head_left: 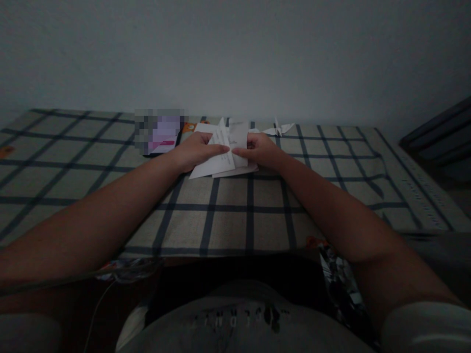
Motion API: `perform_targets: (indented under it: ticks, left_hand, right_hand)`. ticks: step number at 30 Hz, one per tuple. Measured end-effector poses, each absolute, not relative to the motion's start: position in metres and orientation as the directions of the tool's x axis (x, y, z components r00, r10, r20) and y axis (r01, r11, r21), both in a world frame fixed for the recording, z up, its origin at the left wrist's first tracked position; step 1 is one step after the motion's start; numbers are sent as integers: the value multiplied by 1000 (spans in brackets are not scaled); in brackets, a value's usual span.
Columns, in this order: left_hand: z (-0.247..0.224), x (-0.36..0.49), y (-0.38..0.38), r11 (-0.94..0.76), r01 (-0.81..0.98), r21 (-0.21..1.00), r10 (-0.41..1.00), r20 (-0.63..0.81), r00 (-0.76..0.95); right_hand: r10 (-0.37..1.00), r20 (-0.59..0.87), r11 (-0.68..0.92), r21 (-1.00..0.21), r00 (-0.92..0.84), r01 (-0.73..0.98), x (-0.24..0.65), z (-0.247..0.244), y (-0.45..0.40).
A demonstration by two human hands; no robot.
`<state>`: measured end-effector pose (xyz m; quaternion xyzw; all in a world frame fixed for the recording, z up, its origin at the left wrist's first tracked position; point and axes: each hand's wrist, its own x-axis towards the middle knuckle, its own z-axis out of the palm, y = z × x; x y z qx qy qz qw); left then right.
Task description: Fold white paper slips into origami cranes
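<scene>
Folded white paper (221,158) with faint print lies between my two hands, above the checked tablecloth. My left hand (196,149) is closed on the paper's left part, its thumb lying across the printed face. From the right, my right hand (259,148) pinches a narrower folded part (239,135) of the paper, thumb in front and fingers curled behind. The two thumb tips nearly meet at the middle. Whether the paper is one sheet or more, I cannot tell.
A tablet or phone (164,135) with a lit, partly blurred screen rests left of my hands. Behind my right hand is a twisted white paper piece (279,129). The checked tablecloth (228,225) reaches the wall. Dark folded fabric (441,139) stands at far right.
</scene>
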<state>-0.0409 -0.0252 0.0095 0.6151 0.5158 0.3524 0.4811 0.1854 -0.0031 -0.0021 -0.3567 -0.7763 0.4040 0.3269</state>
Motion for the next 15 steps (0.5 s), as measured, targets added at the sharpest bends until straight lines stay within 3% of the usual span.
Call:
perform_targets:
  ticks: [9,15]
  left_hand:
    - [4,-47,-21,-118,361,925,953,4,302]
    - [7,-46,-24,-89,325,941,952,-16,305]
  right_hand:
    - [826,175,369,-886,-536,281,185,-3,-2]
    - [764,273,495,-829,-584,260,185,-4,0]
